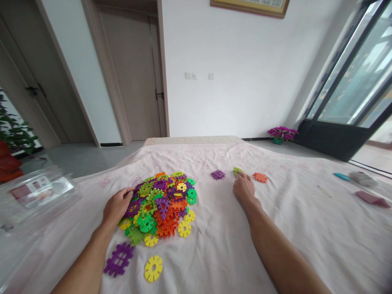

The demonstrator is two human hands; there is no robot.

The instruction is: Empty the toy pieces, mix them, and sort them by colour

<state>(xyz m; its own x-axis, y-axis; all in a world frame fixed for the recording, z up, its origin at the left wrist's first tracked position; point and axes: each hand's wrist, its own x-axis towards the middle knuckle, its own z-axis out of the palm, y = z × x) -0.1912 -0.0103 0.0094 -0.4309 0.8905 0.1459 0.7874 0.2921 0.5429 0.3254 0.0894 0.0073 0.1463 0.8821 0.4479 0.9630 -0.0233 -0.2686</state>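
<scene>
A heaped pile of plastic interlocking building pieces (165, 218) in purple, orange, green and yellow lies on the cloth. My left hand (118, 204) rests against the pile's left edge, thumb and forefinger a little apart, its other fingertips partly hidden. Farther right, my right hand (244, 187) has its fingers closed on a lime-green building piece (237, 170), which is low at the cloth and partly covered by the fingers. A purple piece (218, 174) lies to that hand's left and an orange piece (260, 177) to its right.
A purple window-shaped piece (119, 259) and a yellow notched disc (153, 268) lie nearest me. Clear plastic boxes (39, 192) stand at left. At right are a blue item (342, 176), a white bundle (363, 179) and a pink folded item (372, 199), all on the patterned cloth (208, 253).
</scene>
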